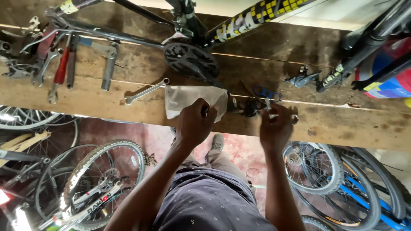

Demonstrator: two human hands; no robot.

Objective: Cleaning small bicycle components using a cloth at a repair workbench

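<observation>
The person's left hand (195, 124) is curled shut, its fingers pinching the lower edge of a pale, crumpled cloth (192, 99) spread on the worn wooden plank bench (342, 124). The right hand (275, 128) closes around a small metal part (270, 112) — too small to identify — just below a blue flat tool (266, 92). Between the fingers of both hands lies a small black bike component (249, 108), apparently off the frame, not yet refitted. A silver open-ended spanner (145, 91) rests untouched, left of the cloth.

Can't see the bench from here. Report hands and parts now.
Left hand on cloth, holding a small dark part. Right hand pinching a small metal piece; black part between hands. Spanner lies left, apart.
</observation>
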